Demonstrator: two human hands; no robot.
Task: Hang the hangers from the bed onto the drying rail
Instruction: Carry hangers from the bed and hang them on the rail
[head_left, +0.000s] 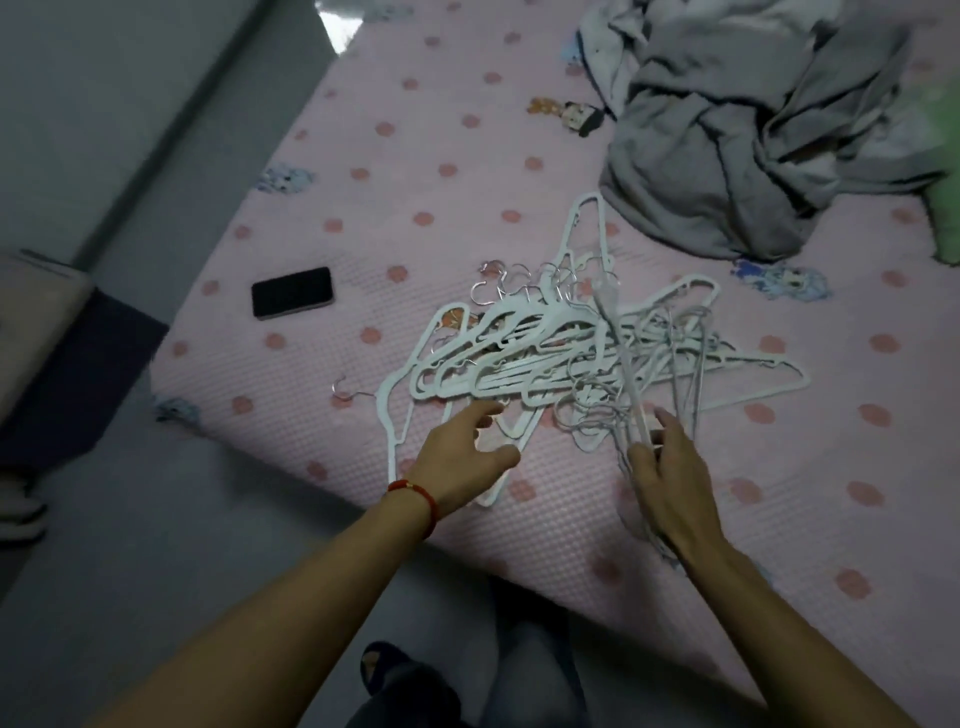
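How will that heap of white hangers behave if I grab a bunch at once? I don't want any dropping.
The hangers lie crisscrossed with hooks interlocked, so extras will probably snag and drag along. They look thin and rigid, likely light. The right hand already holds several.

A tangled heap of white hangers (561, 353) with metal hooks lies on the bed (415, 156), whose pink cover bears darker dots and cartoon figures. The left hand (462, 457), with a red cord (415, 499) at its wrist, reaches with spread fingers over the near edge of the heap, while the right hand (670, 473) curls its fingers round several thin hangers at the heap's right side. A black phone (292, 292) lies left of the heap, and crumpled grey bedding (753, 130) lies beyond it.
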